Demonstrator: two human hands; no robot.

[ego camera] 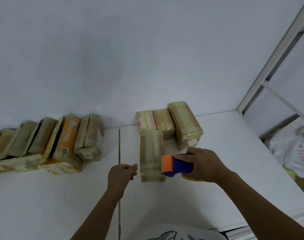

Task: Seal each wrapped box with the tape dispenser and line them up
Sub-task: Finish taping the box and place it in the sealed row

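- Forearms reach in from the bottom edge, closest to the lens. The right hand (204, 165) grasps the blue-and-orange tape dispenser (175, 164), whose orange mouth sits at the right edge of the flat box (152, 155). The left hand (121, 172) is clenched just left of that box, apart from it, with nothing visible in it.
- Largest risk: nothing pins the flat box, so a pull of tape could drag or twist it on the smooth top.
- Next: the leaning row (61, 139) beyond the left hand tilts like dominoes, so a nudge could tip it over.
- Lesser: the standing boxes (185, 125) just beyond the right hand crowd the flat box's far end, and a forward stroke could knock them.
- Least: the glossy wrap may let the tape wrinkle or lift.
- The bare pale wall (113, 49) fills the space beyond both hands.
- The white table (61, 196) has a dark seam (119, 146) running past the left hand.
- A white metal frame (277, 54) rises right of the right hand.
- A plastic bag (293, 151) lies right of that hand, off the table.
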